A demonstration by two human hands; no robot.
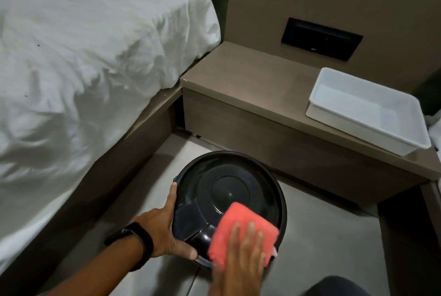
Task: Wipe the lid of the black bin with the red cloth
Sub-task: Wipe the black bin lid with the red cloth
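Pressing flat on the folded red cloth (241, 229), the right hand (241, 262) is lying palm-down with its fingers spread, pinning the cloth to the near-right part of the black bin's lid (229, 193) rather than closing around it. The left hand (164, 231) is clamping the lid's left rim, thumb at the near edge and fingers reaching up along the curve, so it is bracing the bin (282, 214) against the push of the wipe. The bin is sitting on the floor (322, 236), just beside the low brown bedside unit (262, 95) and near the bed's corner.

The relation that matters: almost all of the unwiped-looking lid is lying away from the cloth, up and to the left of it, with the raised centre disc directly ahead of the fingertips. The cloth is covering only the near-right sector and overhanging the rim slightly. A stroke forward and leftward across the centre looks like the sensible next move, and the right hand is the only one placed to make it. Pushing that way will be driving toward the bracing hand, which should be keeping the bin from sliding. The task looks barely begun.
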